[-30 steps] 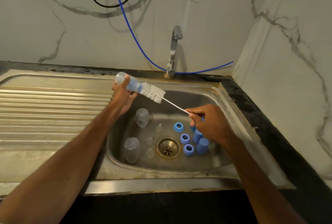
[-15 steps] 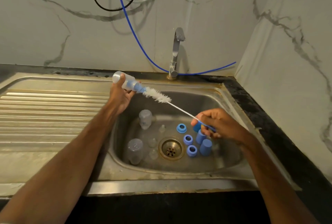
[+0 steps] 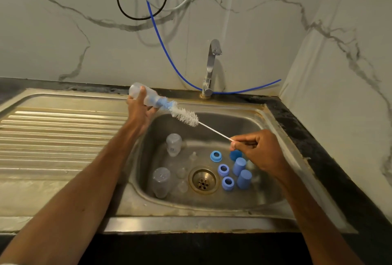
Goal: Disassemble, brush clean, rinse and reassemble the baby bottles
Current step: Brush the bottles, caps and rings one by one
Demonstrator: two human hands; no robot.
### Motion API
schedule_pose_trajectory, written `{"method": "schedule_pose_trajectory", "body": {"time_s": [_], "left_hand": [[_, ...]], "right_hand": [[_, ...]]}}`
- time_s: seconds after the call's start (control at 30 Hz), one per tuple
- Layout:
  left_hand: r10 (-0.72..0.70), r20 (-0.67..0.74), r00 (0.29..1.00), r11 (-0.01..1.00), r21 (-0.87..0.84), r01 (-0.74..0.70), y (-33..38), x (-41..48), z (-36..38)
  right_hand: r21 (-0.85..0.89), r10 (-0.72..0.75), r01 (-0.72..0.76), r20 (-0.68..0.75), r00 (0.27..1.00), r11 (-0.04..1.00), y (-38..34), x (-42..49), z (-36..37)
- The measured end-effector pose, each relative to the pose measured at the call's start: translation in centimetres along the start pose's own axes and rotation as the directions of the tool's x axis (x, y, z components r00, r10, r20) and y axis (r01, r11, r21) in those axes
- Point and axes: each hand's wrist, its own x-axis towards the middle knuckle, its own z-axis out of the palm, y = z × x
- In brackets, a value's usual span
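- The baby bottle [image 3: 142, 96] is in the air above the back-left rim of the sink basin [image 3: 233, 124], at 10 o'clock from the drain [image 3: 203, 179]. It lies tilted, with its mouth toward 4 o'clock.
- The left hand [image 3: 139, 116] grips it from below, fingers and thumb curled round the body.
- The bottle brush [image 3: 185, 117] has its blue tip bristles at the bottle's mouth. The white bristles are all outside, and the wire handle slopes away toward 4 o'clock.
- The right hand [image 3: 259, 153] pinches the wire near its end between thumb and curled fingers, over the basin's right half.
- A second ago the blue tip seemed to sit deeper in the neck; now more of it shows outside, while the left hand's grip is unchanged. I judge this to be the outward half of a scrubbing stroke, so this bottle is probably mid-brush and not yet rinsed.
- Two more clear bottles lie in the basin, one [image 3: 161, 182] at 9 o'clock from the drain and the other [image 3: 174, 144] at 11 o'clock, with clear teats [image 3: 181, 172] between them and the drain.
- Blue collar rings [image 3: 223, 169] sit from 1 to 3 o'clock, with blue caps [image 3: 244, 179] just beyond them.
- The tap [image 3: 212, 67] stands at 12 o'clock with no water visible. Every part is still separate, so rinsing and reassembly lie ahead.
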Motion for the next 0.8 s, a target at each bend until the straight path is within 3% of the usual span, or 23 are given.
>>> {"method": "schedule_pose_trajectory", "body": {"time_s": [0.17, 0.23, 0.33, 0.43, 0.57, 0.7, 0.8], "left_hand": [[0.158, -0.294, 0.943, 0.981, -0.065, -0.185, 2.6, 0.7, -1.4], [0.159, -0.324, 0.933, 0.982, -0.045, -0.183, 2.9, 0.7, -2.2], [0.078, -0.089, 0.993, 0.996, 0.037, -0.075, 1.1, -0.4, -0.9], [-0.127, 0.201, 0.971, 0.989, 0.099, 0.109, -1.0, -2.9, 2.0], [-0.308, 0.287, 0.907, 0.951, 0.05, 0.307, -3.2, -5.3, 4.4], [-0.285, 0.328, 0.901, 0.954, 0.002, 0.301, -3.4, -5.6, 4.8], [-0.278, 0.327, 0.903, 0.958, 0.027, 0.285, -3.3, -5.5, 4.5]], "right_hand": [[-0.021, 0.023, -0.022, 0.043, 0.999, 1.0, 1.4, 0.3, -0.2], [-0.003, 0.03, -0.03, 0.034, 0.999, 1.0, 2.1, 0.6, -0.7], [0.102, -0.007, 0.008, -0.011, 1.0, 0.995, 1.8, 0.8, 0.0], [0.234, 0.021, -0.022, 0.004, 1.0, 0.972, 0.5, 0.6, 1.6], [0.515, 0.18, -0.228, 0.142, 0.973, 0.826, -0.3, 0.5, 3.2], [0.495, 0.277, -0.348, 0.213, 0.937, 0.796, -0.1, 0.5, 4.5], [0.481, 0.272, -0.35, 0.225, 0.936, 0.804, 0.3, 0.3, 5.3]]}}
